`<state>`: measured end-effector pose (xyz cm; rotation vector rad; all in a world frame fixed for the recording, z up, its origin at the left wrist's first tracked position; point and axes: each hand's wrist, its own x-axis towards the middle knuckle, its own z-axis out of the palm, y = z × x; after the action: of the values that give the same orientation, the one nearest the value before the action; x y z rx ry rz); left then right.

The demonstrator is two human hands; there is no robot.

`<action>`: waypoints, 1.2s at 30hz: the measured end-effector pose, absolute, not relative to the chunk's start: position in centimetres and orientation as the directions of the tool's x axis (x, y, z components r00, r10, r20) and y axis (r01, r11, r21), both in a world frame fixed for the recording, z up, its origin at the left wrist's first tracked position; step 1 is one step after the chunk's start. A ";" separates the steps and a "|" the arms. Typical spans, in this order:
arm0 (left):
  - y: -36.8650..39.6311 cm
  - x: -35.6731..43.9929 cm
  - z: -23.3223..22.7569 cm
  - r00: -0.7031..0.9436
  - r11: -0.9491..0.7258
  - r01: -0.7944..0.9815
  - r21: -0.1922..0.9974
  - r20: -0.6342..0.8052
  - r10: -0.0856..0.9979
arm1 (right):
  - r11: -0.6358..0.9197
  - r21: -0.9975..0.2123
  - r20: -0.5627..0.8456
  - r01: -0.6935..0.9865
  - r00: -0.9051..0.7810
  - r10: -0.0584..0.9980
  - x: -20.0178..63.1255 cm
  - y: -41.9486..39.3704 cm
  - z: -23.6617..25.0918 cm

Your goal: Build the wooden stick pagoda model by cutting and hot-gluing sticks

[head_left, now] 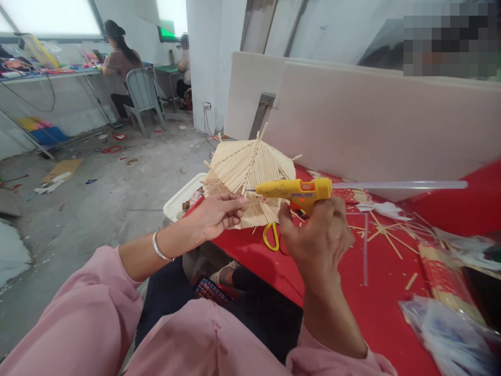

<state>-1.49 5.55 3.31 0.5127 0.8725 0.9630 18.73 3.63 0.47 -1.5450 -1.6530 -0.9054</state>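
Observation:
My right hand (317, 235) grips a yellow hot glue gun (297, 190) with a long clear glue stick (399, 185) poking out of its back. Its nozzle points left at the lower edge of a fan-shaped panel of thin wooden sticks (246, 167). My left hand (217, 214) pinches that lower edge of the stick panel, right by the nozzle tip. The panel rests on the corner of a red table (352, 297).
Yellow-handled scissors (271, 237) lie on the red table under the gun. Loose sticks (385, 232) and plastic bags (450, 329) lie to the right. A white tray (182, 198) sits at the table's left end. Two people sit at tables in the far left background.

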 end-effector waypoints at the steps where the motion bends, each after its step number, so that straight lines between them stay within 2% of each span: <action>1: 5.6 -1.5 3.3 0.283 0.496 -0.491 0.716 -0.408 0.868 | 0.052 0.028 0.847 0.998 -0.052 0.529 18.7 3.6 0.5; 16: 5.7 -1.9 2.8 0.310 0.524 -0.488 0.698 -0.422 0.852 | 0.098 -0.023 0.809 0.995 -0.039 0.587 18.6 3.5 1.5; 24: 5.6 -1.9 3.0 0.308 0.527 -0.484 0.699 -0.428 0.850 | 0.098 0.046 0.833 0.994 -0.092 0.546 18.6 3.5 1.5; 36: 5.6 -1.9 3.4 0.306 0.535 -0.478 0.697 -0.439 0.845 | 0.109 0.016 0.840 0.994 -0.072 0.538 18.6 3.3 1.7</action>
<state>-1.87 5.57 3.40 0.4883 0.8799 0.9219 18.58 3.33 1.69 -1.5098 -1.6989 -0.8395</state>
